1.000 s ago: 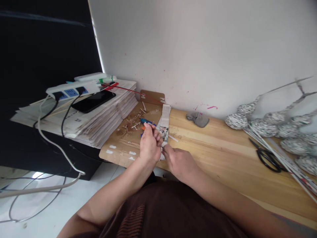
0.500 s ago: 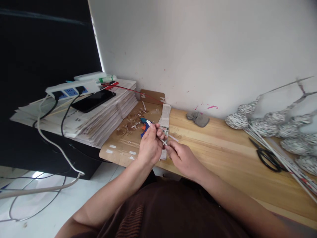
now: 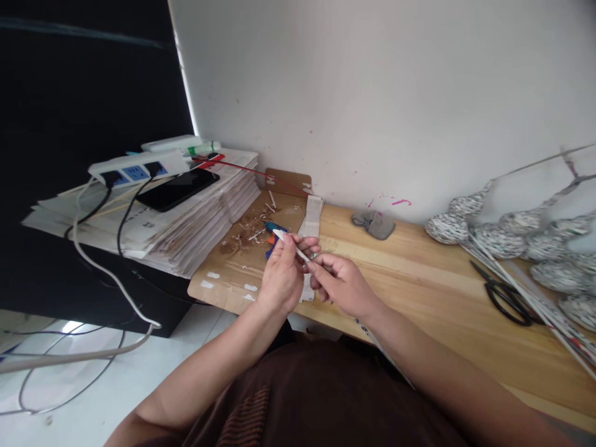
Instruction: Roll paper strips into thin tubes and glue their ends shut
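A thin rolled paper stick [image 3: 302,254] runs slantwise between my hands, its white pointed end beyond my left thumb. My left hand [image 3: 283,273] is closed on the upper part, thumb on top, with some fingers loosely curled. Lower down, my right hand [image 3: 343,283] pinches the stick between thumb and fingers. A pale patterned length shows below the right wrist and slants over the table's front edge. Newspaper strips [image 3: 313,213] lie under and behind the hands. Just behind the left hand is a blue glue gun [image 3: 270,227], partly hidden.
Paper scraps litter a cardboard sheet [image 3: 233,278] on the wooden table [image 3: 405,292]. At left, a paper stack [image 3: 218,211] carries a phone [image 3: 179,189] and power strip [image 3: 135,169]. A grey cloth item [image 3: 374,225], black scissors [image 3: 505,301] and woven paper shapes [image 3: 447,228] lie rightward.
My right hand has turned, and more of the stick shows between the hands. A patterned length now shows below my right wrist. My left fingers have loosened slightly; the view has shifted a little.
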Action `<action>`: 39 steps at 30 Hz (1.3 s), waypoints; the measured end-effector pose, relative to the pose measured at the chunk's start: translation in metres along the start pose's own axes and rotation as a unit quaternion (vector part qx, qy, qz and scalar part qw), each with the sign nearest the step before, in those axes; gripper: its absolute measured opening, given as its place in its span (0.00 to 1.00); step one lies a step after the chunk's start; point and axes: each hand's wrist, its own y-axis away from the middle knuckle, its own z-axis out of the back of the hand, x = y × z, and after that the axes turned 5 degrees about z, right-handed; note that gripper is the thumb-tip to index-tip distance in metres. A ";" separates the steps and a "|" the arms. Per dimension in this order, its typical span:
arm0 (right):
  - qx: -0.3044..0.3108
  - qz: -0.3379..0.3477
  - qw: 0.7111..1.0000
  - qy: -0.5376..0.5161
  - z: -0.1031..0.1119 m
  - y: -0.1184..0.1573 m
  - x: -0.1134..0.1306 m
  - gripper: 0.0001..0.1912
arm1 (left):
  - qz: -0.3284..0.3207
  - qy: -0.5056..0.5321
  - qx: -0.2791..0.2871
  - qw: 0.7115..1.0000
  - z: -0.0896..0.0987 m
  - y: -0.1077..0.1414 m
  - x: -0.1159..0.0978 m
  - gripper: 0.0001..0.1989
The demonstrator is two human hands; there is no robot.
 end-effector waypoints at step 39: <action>0.119 -0.077 0.990 -0.015 0.002 0.014 -0.010 0.24 | 0.004 0.091 0.005 0.996 -0.007 -0.004 -0.012 0.13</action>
